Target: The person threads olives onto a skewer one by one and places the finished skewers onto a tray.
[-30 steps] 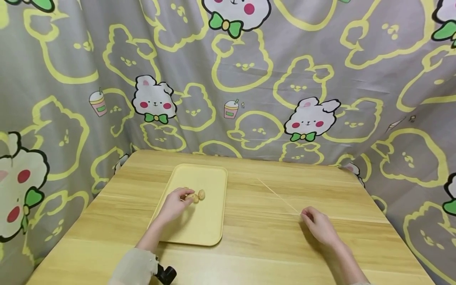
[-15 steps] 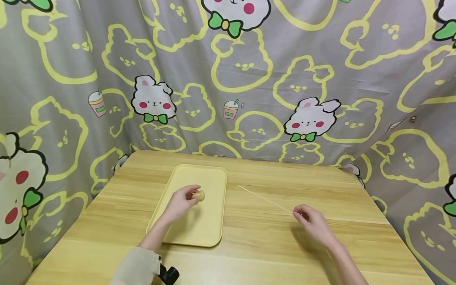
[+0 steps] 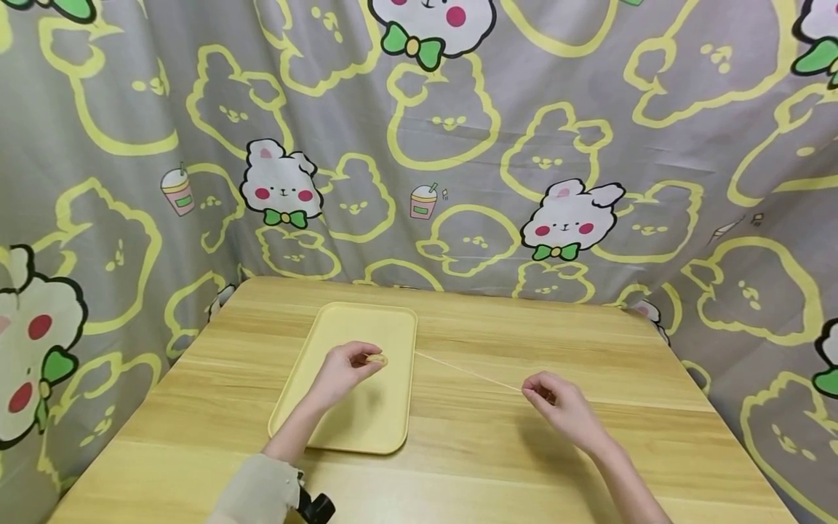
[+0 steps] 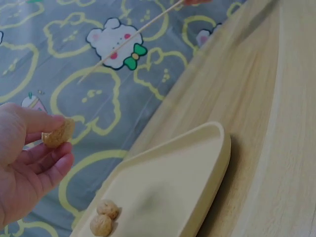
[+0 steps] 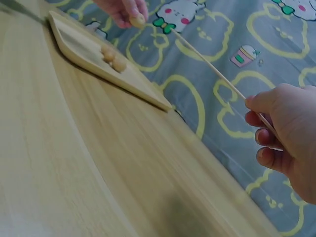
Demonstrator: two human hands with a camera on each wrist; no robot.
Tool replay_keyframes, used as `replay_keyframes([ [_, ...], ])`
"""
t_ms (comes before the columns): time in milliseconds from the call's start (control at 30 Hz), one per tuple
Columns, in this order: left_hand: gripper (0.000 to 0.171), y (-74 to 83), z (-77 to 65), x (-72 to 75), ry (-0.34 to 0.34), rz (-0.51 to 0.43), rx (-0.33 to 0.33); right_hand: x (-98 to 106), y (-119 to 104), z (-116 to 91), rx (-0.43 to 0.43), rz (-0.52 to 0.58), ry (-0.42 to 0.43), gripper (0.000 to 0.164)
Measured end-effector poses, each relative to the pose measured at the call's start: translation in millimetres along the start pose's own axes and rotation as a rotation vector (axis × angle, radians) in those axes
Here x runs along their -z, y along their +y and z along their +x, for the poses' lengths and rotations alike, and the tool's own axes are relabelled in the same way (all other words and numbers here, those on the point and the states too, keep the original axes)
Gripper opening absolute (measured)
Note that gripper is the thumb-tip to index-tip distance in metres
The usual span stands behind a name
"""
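My left hand (image 3: pixel 343 372) pinches a small browned ball (image 4: pixel 59 133) between thumb and fingers, raised over the pale yellow tray (image 3: pixel 414 386). The ball looks like a fried meatball. My right hand (image 3: pixel 566 407) grips a thin bamboo skewer (image 5: pixel 212 66) near one end, thumb on top and fingers curled beneath. The skewer's free tip points left toward the held ball, with a gap between them in both wrist views. On the tray lie several more browned balls (image 4: pixel 101 225), hidden behind the left hand in the head view.
The tray lies on the left half of a wood-grain table (image 3: pixel 484 458). A grey curtain (image 3: pixel 452 145) with yellow outlines and white rabbits hangs behind the table and along its sides. A black wrist mount (image 3: pixel 316 507) sits at the left sleeve.
The left hand has picked a browned ball off the tray and lifted it slightly to the right. The right hand has moved left, bringing the skewer's tip to the tray's right edge in view.
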State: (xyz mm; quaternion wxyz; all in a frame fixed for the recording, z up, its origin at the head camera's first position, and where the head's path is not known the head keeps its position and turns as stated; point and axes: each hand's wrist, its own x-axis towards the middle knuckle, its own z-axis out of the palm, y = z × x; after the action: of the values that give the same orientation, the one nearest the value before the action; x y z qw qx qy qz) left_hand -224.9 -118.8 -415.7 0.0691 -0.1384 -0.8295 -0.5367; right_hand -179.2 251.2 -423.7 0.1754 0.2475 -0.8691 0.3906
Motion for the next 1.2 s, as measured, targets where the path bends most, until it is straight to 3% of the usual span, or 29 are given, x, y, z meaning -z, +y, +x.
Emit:
replay_keyframes([
  [133,0.023,8.0,-1.7,-3.3,-0.011,0.006,-0.024,-2,-5,1,0.042,0.016,-0.018,0.015],
  [367,0.02,45.0,-13.7,3.4,-0.07,-0.006,-0.021,-4,-9,3,0.042,0.034,-0.034,0.019],
  [500,0.022,50.9,-15.5,4.2,-0.074,-0.014,-0.004,-5,-10,3,0.052,0.038,-0.04,0.019],
  [933,0.023,43.9,-15.9,4.8,-0.084,-0.06,-0.01,-10,-12,4,0.07,0.03,-0.046,0.021],
  [1133,0.022,43.7,-17.0,4.8,-0.092,-0.066,-0.023,-9,-11,2,0.088,0.032,-0.035,0.013],
  [1200,0.022,36.5,-14.7,2.6,-0.093,-0.076,-0.022,-9,-11,2,0.089,0.028,-0.037,0.016],
])
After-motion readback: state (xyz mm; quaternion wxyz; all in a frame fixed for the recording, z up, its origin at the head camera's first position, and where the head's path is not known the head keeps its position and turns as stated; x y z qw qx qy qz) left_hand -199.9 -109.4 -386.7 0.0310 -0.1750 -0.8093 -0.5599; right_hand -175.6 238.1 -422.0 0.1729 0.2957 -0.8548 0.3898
